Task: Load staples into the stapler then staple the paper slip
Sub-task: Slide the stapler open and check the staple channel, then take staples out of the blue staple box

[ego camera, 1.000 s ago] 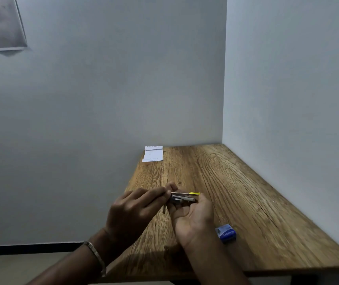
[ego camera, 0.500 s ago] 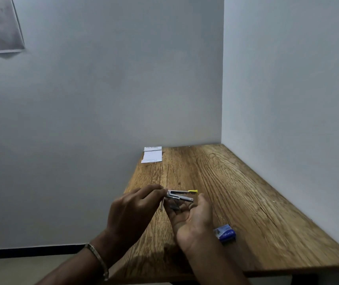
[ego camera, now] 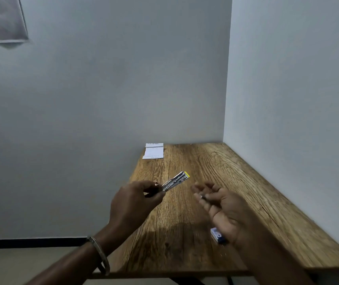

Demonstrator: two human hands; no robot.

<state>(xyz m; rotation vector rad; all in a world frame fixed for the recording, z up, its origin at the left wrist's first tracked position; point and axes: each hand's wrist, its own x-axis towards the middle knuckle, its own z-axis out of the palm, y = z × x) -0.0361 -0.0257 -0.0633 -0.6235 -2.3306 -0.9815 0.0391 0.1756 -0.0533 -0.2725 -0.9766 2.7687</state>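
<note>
My left hand (ego camera: 135,202) is shut on the rear end of a small metal stapler (ego camera: 174,180) with a yellow tip, which points up and to the right above the wooden table (ego camera: 246,192). My right hand (ego camera: 222,208) hovers palm up to the right of the stapler, apart from it, fingers loosely spread. A small glint lies on its fingers; I cannot tell what it is. A blue staple box (ego camera: 217,236) lies on the table, partly hidden by my right hand. The white paper slip (ego camera: 153,151) lies at the table's far left corner.
Grey walls close the table in at the back and on the right. The table's left and front edges drop to the floor. A metal bangle (ego camera: 100,254) circles my left wrist.
My right hand has let go of the stapler and moved right and down. My left hand now holds the stapler alone and has tilted its yellow tip upward.
</note>
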